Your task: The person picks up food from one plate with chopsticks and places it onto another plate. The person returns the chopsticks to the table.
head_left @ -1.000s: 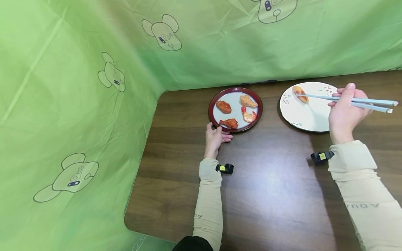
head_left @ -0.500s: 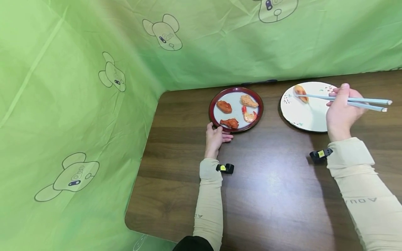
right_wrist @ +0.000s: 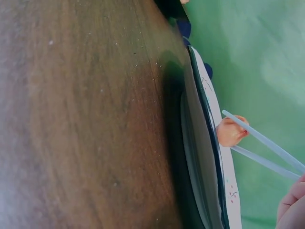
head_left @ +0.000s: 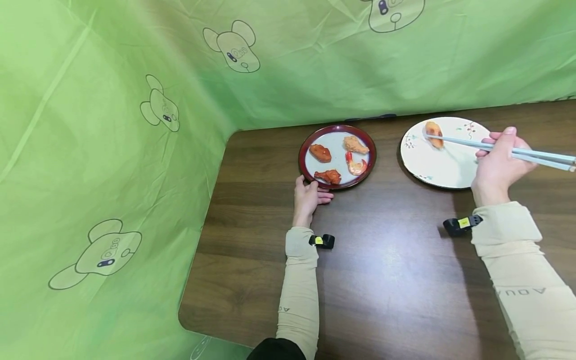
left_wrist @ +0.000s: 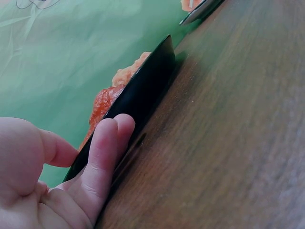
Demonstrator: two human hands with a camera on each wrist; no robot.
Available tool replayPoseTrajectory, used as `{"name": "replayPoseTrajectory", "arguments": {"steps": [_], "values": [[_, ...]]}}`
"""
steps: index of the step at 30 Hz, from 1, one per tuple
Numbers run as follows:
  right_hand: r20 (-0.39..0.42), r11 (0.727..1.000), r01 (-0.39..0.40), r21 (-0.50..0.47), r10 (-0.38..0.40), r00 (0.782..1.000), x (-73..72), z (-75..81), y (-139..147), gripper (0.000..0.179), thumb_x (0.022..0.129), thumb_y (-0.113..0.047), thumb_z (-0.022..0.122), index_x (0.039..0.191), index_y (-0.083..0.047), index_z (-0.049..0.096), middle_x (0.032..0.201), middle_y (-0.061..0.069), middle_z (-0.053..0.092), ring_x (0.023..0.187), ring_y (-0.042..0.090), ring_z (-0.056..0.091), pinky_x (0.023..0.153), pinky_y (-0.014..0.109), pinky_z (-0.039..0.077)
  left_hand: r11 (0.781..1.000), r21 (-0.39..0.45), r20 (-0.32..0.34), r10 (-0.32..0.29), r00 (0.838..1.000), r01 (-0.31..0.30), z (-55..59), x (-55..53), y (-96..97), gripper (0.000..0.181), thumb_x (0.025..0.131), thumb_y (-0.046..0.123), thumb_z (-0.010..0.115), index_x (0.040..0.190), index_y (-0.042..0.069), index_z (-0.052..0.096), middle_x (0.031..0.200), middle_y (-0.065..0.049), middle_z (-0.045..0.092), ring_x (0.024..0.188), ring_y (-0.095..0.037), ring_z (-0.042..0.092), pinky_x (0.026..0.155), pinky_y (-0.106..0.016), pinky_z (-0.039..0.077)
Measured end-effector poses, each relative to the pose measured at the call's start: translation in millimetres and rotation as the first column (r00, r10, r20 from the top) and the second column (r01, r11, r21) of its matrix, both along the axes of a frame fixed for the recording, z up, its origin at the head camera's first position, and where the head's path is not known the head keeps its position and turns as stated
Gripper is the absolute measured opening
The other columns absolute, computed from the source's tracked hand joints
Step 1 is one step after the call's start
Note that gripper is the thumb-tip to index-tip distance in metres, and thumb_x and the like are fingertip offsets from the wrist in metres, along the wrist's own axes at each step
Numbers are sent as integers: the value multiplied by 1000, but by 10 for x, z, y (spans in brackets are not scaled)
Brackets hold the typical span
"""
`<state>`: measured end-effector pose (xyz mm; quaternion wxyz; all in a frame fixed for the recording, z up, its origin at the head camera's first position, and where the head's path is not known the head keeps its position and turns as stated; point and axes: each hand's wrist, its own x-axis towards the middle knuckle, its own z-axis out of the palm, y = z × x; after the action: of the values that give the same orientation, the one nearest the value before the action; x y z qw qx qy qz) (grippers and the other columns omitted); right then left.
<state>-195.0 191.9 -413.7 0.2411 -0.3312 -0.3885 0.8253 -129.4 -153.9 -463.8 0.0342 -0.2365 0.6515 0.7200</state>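
Note:
In the head view, my right hand (head_left: pixel 501 167) holds a pair of pale blue chopsticks (head_left: pixel 540 155). Their tips are at a tan food piece with browned patches, dumpling-like (head_left: pixel 434 135), over the far left of the white plate (head_left: pixel 450 167). The right wrist view has this piece (right_wrist: pixel 230 132) between the two sticks; whether it touches the plate is unclear. My left hand (head_left: pixel 307 201) grips the near left rim of a dark red-rimmed plate (head_left: pixel 302 165). In the left wrist view, fingers (left_wrist: pixel 102 148) lie against that plate's dark outer side, and another digit meets its rim.
On the red-rimmed plate lie a shrimp (head_left: pixel 356 165), a fried chicken piece (head_left: pixel 355 145), a glazed wing (head_left: pixel 321 153) and a small drumstick (head_left: pixel 328 176). The wooden table (head_left: pixel 252 270) meets green cloth (head_left: pixel 279 95) behind and at the left.
My right hand moves slightly left, then back right and a little nearer, with the chopsticks. The tan food piece shifts slightly right. My left hand and its plate stay put.

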Motion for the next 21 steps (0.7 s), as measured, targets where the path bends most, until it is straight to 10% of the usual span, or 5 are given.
{"name": "replayPoseTrajectory", "arguments": {"steps": [21], "values": [[-151,998,-58,-10,56,987,167,200,-569,24,88,-18,69,83,5,68,66,10,69,39,12,56,33,19,45,1000,11,-3,-7,1000,7,13,2,-2,59,100,7,38,152,3,10,94,-30,69,58,-19,69,56,-31,62]]}}
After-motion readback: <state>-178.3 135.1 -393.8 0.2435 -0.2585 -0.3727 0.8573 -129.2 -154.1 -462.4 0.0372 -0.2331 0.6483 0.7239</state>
